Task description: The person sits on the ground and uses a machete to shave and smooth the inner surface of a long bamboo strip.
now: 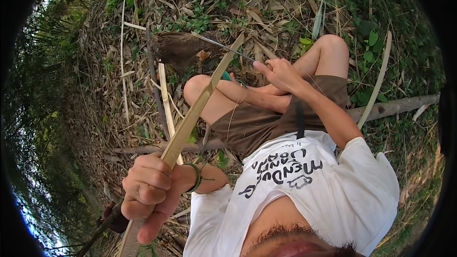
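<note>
My left hand (151, 185) is closed around a long, flat bamboo strip (188, 123) at the lower left. The strip slants up and away past my left knee, and its lower end comes out below the fist. My right hand (282, 75) grips the handle of a knife (216, 44) in front of my bent right leg. Its thin blade points left and crosses the strip close to the far end. From this view I cannot tell how deep the edge sits in the bamboo.
A brown log (178, 50) lies beyond my left knee. More bamboo strips rest on the leaf litter, one pale strip (166, 102) at left and a curved one (378, 81) at right. A branch (390, 108) runs along the ground by my hips. Green plants (371, 43) grow at right.
</note>
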